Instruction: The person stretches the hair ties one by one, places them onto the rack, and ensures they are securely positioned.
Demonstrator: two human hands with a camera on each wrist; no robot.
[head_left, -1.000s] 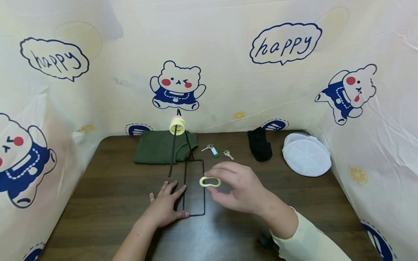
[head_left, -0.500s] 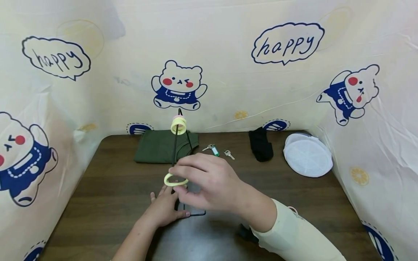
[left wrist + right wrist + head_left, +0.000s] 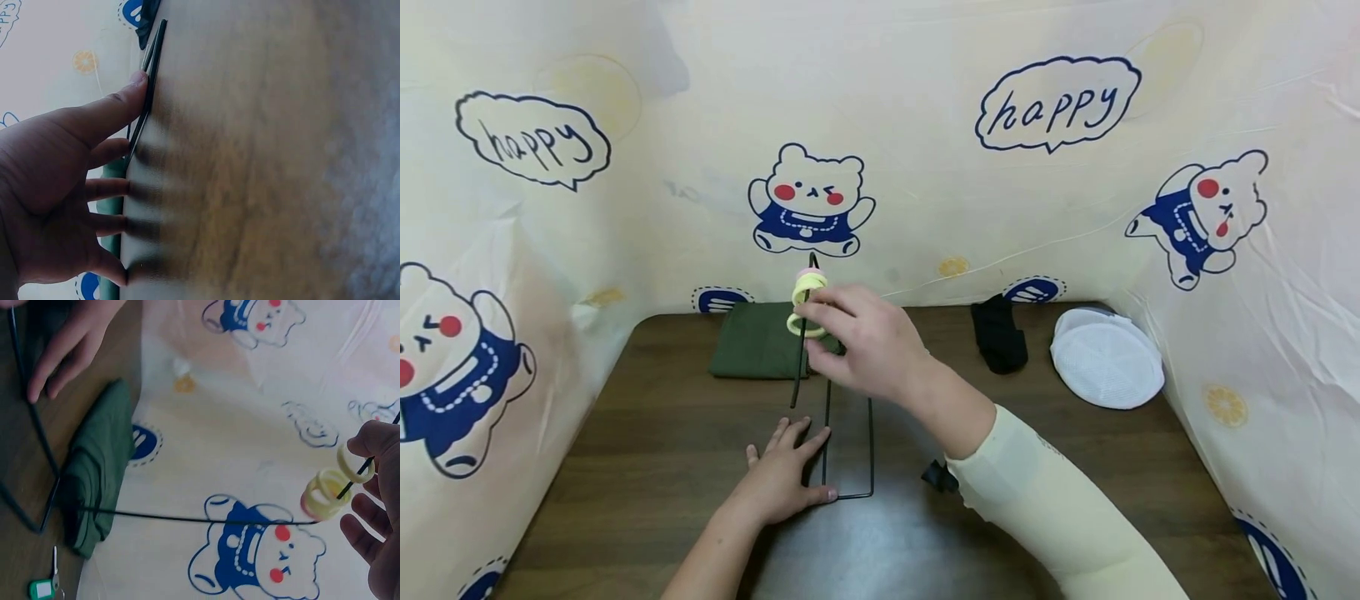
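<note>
A black wire stand (image 3: 872, 450) has a rectangular base on the table and a slanted arm that ends in a free tip. My left hand (image 3: 778, 475) lies with fingers spread at the base; in the left wrist view its thumb (image 3: 134, 90) touches the wire. Between thumb and fingertips my right hand (image 3: 876, 342) pinches a pale yellow hair tie (image 3: 342, 465). The stand's arm passes through this hair tie. Farther up the arm hang yellow and pink hair ties (image 3: 315, 494), close behind the held one.
Dark green folded cloth (image 3: 752, 346) lies behind the stand. A key with a green tag (image 3: 41, 589) shows in the right wrist view. Farther right are a black folded cloth (image 3: 997, 333) and a round white mesh item (image 3: 1105, 358). A patterned sheet rises behind the table.
My right hand has moved left and then up and away along the arm, bringing the hair tie onto it. My left hand has stayed at the base.
</note>
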